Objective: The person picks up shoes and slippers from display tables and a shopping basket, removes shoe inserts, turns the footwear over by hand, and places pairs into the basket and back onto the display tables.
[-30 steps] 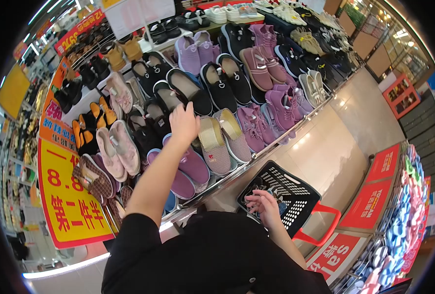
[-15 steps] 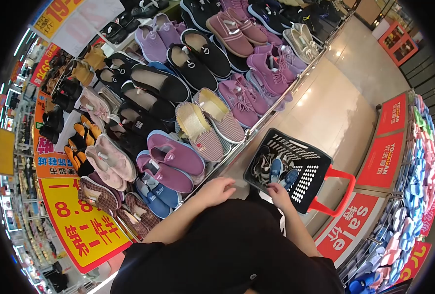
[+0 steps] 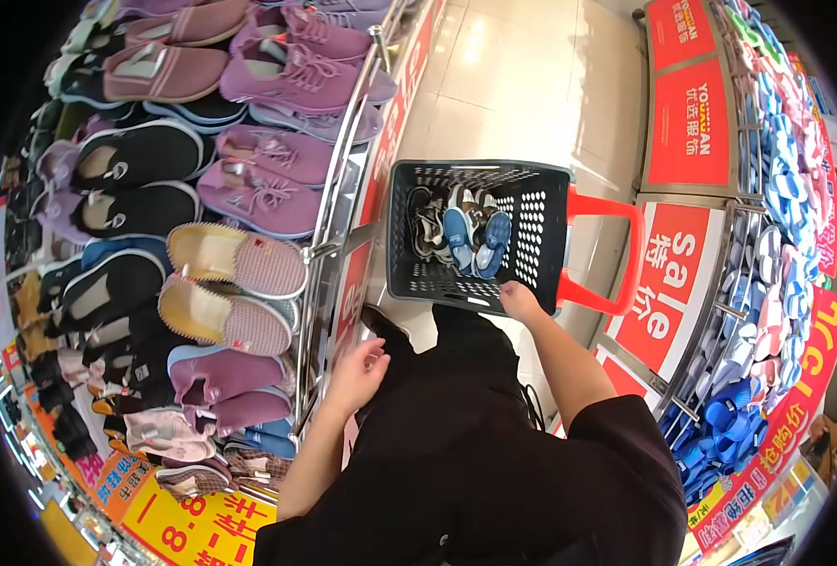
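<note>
My right hand [image 3: 520, 300] is closed on the near rim of a black plastic shopping basket [image 3: 543, 236] with a red handle [image 3: 629, 257]. Inside the basket lie blue shoes [image 3: 476, 241] and several dark-and-light patterned shoes [image 3: 428, 224], partly overlapping. My left hand [image 3: 360, 373] hangs beside the shoe display, fingers loosely bent and apart, holding nothing. Closest to it on the display are purple slip-on shoes [image 3: 234, 389] and checked slip-ons with yellow insoles [image 3: 239, 316].
On the left, a sloping display holds rows of shoes, with purple sneakers [image 3: 281, 189] and black flats [image 3: 140, 174], edged by a metal rail [image 3: 335, 189]. Tiled floor [image 3: 513, 85] runs ahead. Red sale signs [image 3: 668, 283] and racks of slippers [image 3: 748, 349] line the right.
My view has turned right, so the shoe display now sits further left and the basket nearer the middle. My left hand has moved away from the shoes; my right hand stays at the basket.
</note>
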The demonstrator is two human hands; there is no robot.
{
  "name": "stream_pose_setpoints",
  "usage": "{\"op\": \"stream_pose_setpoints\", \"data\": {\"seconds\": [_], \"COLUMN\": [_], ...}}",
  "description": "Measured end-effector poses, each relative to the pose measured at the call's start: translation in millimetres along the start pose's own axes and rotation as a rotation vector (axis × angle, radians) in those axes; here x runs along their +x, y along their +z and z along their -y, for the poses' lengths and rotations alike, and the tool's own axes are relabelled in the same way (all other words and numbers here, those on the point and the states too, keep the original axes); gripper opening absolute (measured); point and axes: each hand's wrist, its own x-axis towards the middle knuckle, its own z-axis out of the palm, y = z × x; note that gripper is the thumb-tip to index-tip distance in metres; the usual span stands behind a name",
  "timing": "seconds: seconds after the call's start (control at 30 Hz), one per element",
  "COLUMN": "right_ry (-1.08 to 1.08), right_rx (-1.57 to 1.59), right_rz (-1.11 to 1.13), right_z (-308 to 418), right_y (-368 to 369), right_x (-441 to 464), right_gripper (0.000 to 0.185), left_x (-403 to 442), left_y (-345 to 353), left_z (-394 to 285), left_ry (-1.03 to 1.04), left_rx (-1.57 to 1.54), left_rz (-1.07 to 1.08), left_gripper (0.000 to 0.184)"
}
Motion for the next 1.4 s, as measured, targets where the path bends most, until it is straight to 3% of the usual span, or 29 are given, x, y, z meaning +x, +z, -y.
{"op": "stream_pose_setpoints", "data": {"seconds": [0.17,0.23,0.3,0.33,0.37,0.47,0.53,0.63,0.67,0.77,0.9,1.1,1.17,1.23,1.27,1.3,1.37,1.4], "right_ry": [-0.034,0.082,0.425,0.537,0.623,0.702,0.491,0.077,0.042,0.145,0.197,0.000,-0.158,-0.104,-0.205,0.015,0.066,0.064], "right_rx": [-0.114,-0.092,0.327,0.549,0.716,0.860,-0.264,-0.425,-0.466,-0.644,-0.717,-0.656,-0.544,-0.336,-0.161,0.162,0.584,0.759], "right_rz": [0.063,0.147,0.300,0.225,0.245,0.278,0.154,0.162,0.244,0.389,0.372,0.228,0.174,0.135,0.100,0.217,0.330,0.379], "right_z": [-3.6,-10.0,-15.1,-19.0,-17.7,-16.1,-17.5,-4.7,5.2,2.8,4.2,29.0,37.2,54.2,56.0,84.3,111.4,126.5], "right_y": [12.4,21.3,29.9,41.3,45.8,68.3,89.0,84.2,81.9,92.0,89.4,31.3,4.0,-16.7,-22.9,-38.2,-49.2,-51.7], "right_x": [49.2,75.5,97.2,105.3,112.4,131.1,142.5,136.7,138.9,148.9,152.7,131.6,114.0,87.6,76.7,47.5,-0.7,-32.6], "right_gripper": [0.033,0.031,0.038,0.047,0.056,0.060,0.065,0.068,0.064,0.058,0.049,0.037,0.035,0.035,0.032,0.024,0.017,0.016], "left_x": [20.6,29.3,35.1,35.9,38.1,40.3,39.8,38.6,39.1,36.2,36.1,26.5,23.8,21.3,21.3,19.3,14.5,13.8], "left_y": [26.5,32.8,40.3,43.4,45.7,52.8,57.4,64.9,65.6,72.5,76.3,77.6,76.4,72.4,69.7,68.0,63.9,55.8], "left_z": [1.0,-0.4,6.4,11.4,14.9,25.8,33.1,42.1,41.4,54.1,56.9,50.4,47.1,40.0,35.3,33.0,29.6,23.0], "left_ry": [-0.100,-0.149,-0.186,-0.227,-0.265,-0.351,-0.420,-0.447,-0.455,-0.467,-0.424,-0.299,-0.226,-0.174,-0.145,-0.121,-0.011,0.006], "left_rx": [-0.041,-0.028,-0.028,-0.051,-0.073,-0.046,-0.048,-0.017,-0.020,-0.040,-0.002,-0.004,-0.011,-0.021,-0.024,-0.032,-0.046,-0.009], "left_rz": [0.100,0.055,0.050,0.052,0.053,0.074,0.085,0.058,0.058,0.063,0.058,0.035,0.034,0.041,0.050,0.038,-0.043,-0.002], "left_gripper": [0.037,0.036,0.036,0.035,0.035,0.034,0.033,0.033,0.033,0.033,0.034,0.033,0.033,0.036,0.038,0.038,0.047,0.071]}}
